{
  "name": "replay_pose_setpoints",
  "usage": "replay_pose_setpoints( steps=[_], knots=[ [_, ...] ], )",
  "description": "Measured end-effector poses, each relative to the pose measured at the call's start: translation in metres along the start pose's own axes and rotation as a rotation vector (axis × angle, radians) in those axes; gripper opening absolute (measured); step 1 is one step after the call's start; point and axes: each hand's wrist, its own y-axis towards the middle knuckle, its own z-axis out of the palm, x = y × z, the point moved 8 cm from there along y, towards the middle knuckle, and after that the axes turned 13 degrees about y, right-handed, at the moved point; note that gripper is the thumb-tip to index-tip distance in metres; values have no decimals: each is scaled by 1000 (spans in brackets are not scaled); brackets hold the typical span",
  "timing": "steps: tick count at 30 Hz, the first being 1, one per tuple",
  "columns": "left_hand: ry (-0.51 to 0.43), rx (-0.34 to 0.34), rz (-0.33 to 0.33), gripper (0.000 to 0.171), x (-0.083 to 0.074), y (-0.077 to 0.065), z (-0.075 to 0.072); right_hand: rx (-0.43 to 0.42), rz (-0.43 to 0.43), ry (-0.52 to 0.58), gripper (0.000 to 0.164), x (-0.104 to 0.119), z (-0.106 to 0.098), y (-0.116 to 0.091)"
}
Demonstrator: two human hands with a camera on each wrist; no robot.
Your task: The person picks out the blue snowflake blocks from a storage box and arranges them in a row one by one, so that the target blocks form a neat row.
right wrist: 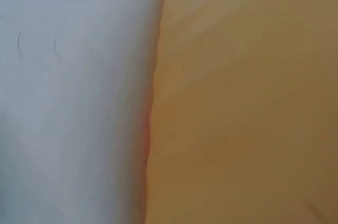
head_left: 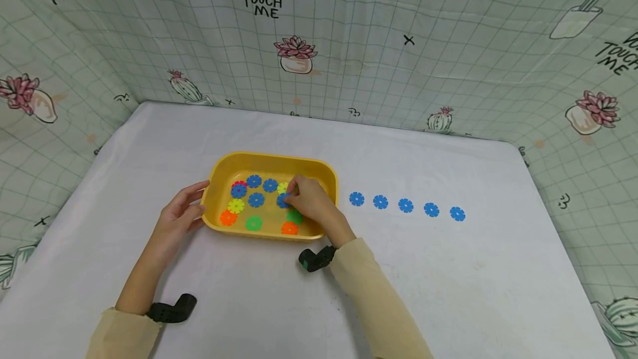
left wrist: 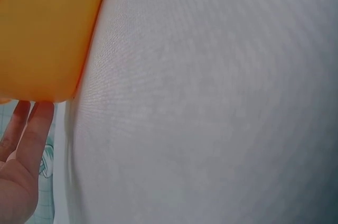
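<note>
A yellow tray [head_left: 269,235] holds several notched plastic discs in blue, yellow, green, orange and pink. My left hand [head_left: 175,215] rests its fingertips on the tray's left end; in the left wrist view its extended fingers [left wrist: 36,134] meet the yellow wall [left wrist: 42,39]. Over the right part of the tray, my right hand [head_left: 311,198] pinches a blue snowflake disc [head_left: 282,200] between thumb and fingers, partly covering it. Close by lie a green disc [head_left: 294,216] and a yellow disc [head_left: 282,188]. The right wrist view shows only the tray's outer side [right wrist: 237,102], with the hand hidden.
To the right of the tray, several blue discs [head_left: 406,205] lie spaced in a row on the white tablecloth [head_left: 478,270]. A printed grid curtain [head_left: 349,71] stands behind and at both sides of the table. Black cameras sit on both wrists.
</note>
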Motion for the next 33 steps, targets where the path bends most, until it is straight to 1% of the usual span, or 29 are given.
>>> replay_pose_setpoints(
  steps=[5,8,14,18,22,27,33],
  knots=[
    [0,-6,1,46,-1,0,0,36,-69,120,14,7,0,-4],
    [3,-6,-2,46,-1,0,0,48,-95,193,14,10,-2,-8],
    [5,-6,-3,46,-2,0,0,49,-143,303,16,18,-11,-24],
    [1,-8,-1,46,-2,0,0,22,-153,351,16,23,-20,-39],
    [6,-10,-1,46,-1,0,0,-2,-162,402,17,22,-27,-53],
    [3,-12,3,46,0,0,1,-37,-167,453,20,14,-35,-69],
    [-5,-10,10,46,0,0,0,-97,-121,509,19,-1,-46,-81]
  ],
)
